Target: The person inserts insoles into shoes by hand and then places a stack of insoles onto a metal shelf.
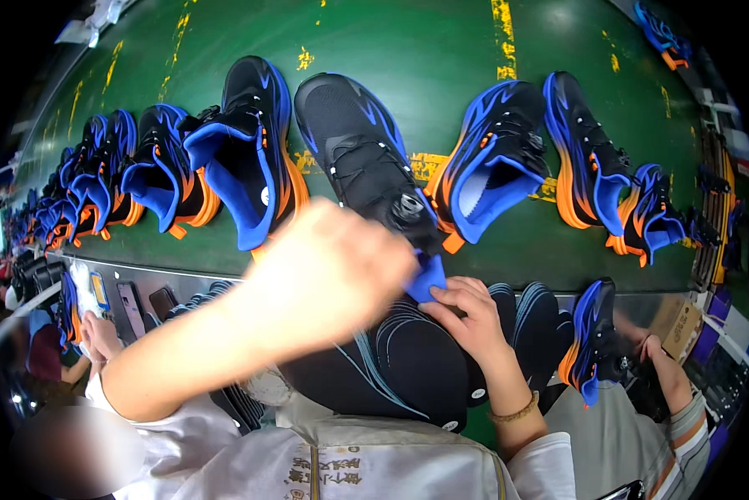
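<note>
A black sneaker point(345, 117) with blue trim lies in front of me, its toe pointing away and a round dial on its tongue. My left hand point(337, 267) reaches across its heel end, blurred by motion. The fingers are curled and partly hidden, so what they hold cannot be made out. With thumb and fingers, my right hand point(470, 317) pinches the blue heel collar point(427, 279) of the same sneaker. Below both hands are stacked black insoles point(416, 350) with thin teal lines, close to my body.
More black, blue and orange sneakers stand along the green work surface point(391, 42), including one at left point(253, 92) and one at right point(508, 108). A co-worker's hand point(101, 337) is at far left; another person point(670, 375) at right is beside an upright sneaker point(587, 333).
</note>
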Demonstrator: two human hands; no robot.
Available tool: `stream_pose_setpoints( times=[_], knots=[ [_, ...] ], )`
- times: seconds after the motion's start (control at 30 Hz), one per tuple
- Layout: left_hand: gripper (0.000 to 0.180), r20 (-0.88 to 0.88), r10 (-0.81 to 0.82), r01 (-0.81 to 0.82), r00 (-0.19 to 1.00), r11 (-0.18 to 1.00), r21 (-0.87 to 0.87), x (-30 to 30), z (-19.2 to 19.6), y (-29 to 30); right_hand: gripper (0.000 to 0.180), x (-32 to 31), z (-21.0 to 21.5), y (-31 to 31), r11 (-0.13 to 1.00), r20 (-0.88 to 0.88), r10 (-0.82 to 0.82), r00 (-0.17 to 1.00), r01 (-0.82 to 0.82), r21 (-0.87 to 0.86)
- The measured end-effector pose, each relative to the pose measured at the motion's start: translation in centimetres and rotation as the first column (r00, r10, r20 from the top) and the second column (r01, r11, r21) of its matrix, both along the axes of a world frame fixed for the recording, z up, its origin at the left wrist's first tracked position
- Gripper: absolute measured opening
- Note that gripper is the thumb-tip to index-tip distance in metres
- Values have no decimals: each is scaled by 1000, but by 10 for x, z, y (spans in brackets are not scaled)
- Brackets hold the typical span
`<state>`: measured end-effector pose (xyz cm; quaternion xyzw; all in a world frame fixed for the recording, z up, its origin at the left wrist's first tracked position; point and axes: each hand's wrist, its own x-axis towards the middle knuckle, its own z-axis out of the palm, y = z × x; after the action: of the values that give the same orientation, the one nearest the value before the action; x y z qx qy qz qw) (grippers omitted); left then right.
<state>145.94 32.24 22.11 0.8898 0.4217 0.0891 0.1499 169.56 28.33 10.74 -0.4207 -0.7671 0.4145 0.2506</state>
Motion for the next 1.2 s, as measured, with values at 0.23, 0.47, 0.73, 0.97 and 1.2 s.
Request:
stream_pose_setpoints(
  times=[0.23, 0.47, 0.73, 0.97, 1.2],
  knots=[
    [54, -40, 363, -340, 931, 901, 269, 17, -47, -4, 19, -12, 8, 7, 999, -49, -17, 999, 19, 34],
    [18, -349, 421, -199, 837, 829, 522, -20, -65, 44, 35, 35, 30, -28, 937, 105, -336, 936, 322, 134],
    [38, -646, 364, -42, 671, 888, 457, -54, -29, 64, 61, 114, 2, -149, 908, 668, -407, 623, 355, 223],
    [42, -242, 187, -144, 952, 972, 186, -9, 17, 74, 69, 118, 0, -166, 899, 671, -425, 607, 367, 239],
    [52, -31, 86, -78, 996, 975, 208, 73, -56, 104, 48, 144, 69, -123, 785, 252, -619, 744, 585, 203]
  ],
)
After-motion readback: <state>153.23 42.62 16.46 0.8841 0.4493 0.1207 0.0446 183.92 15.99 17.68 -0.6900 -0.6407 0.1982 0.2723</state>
